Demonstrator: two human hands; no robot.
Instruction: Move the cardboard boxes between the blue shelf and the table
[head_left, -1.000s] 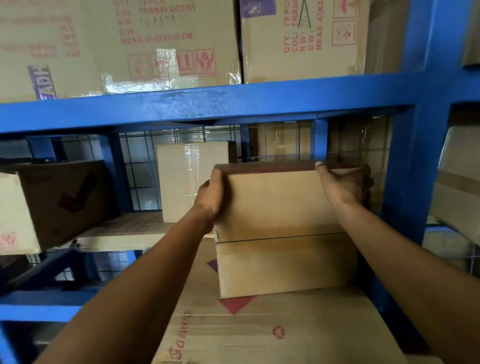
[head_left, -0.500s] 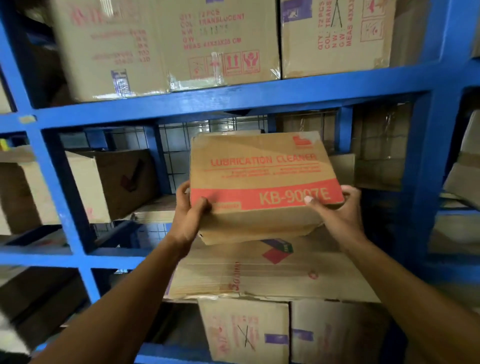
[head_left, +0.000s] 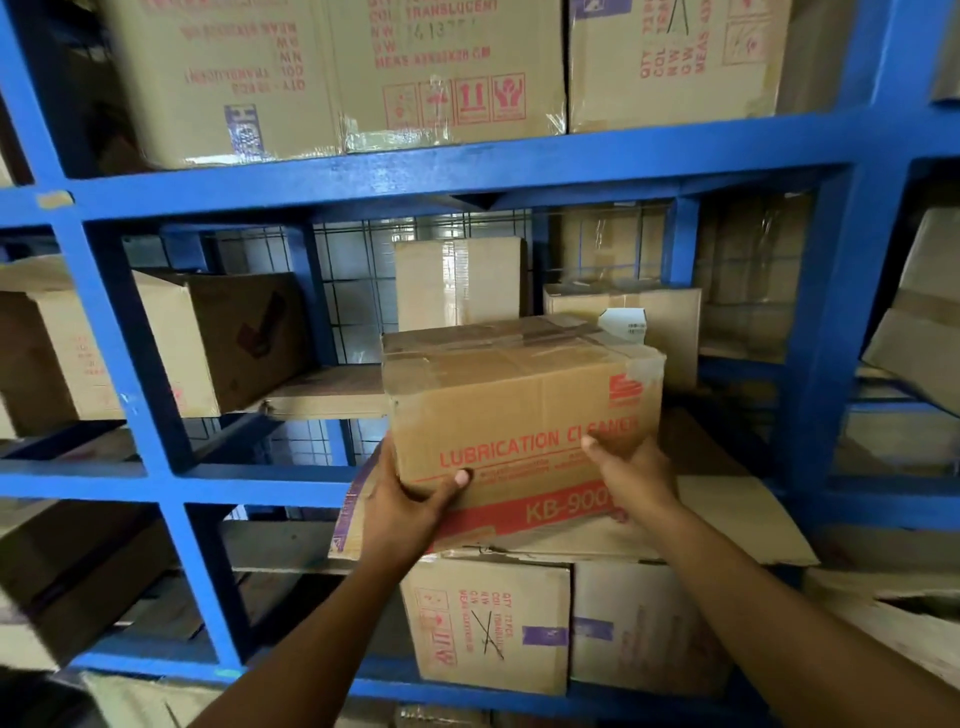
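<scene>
A brown cardboard box (head_left: 519, 395) printed "LUBRICATION CLEANER" in red is held in front of the middle bay of the blue shelf (head_left: 467, 171). My left hand (head_left: 410, 499) grips its lower left corner, thumb across the front face. My right hand (head_left: 631, 478) grips the lower right of the front face, fingers curled under. The box is level, its taped top showing. Under it lies a flattened cardboard sheet (head_left: 727, 519) on the shelf board.
Two more boxes (head_left: 457, 280) stand deeper in the same bay. Large cartons (head_left: 332, 67) fill the level above and two cartons (head_left: 488, 623) the level below. A dark brown box (head_left: 228, 338) sits in the left bay. Blue uprights frame the bay.
The box has come out of the bay, tipped level and dropped lower toward me. Both hands have shifted from its sides to its lower front corners. The view has pulled back.
</scene>
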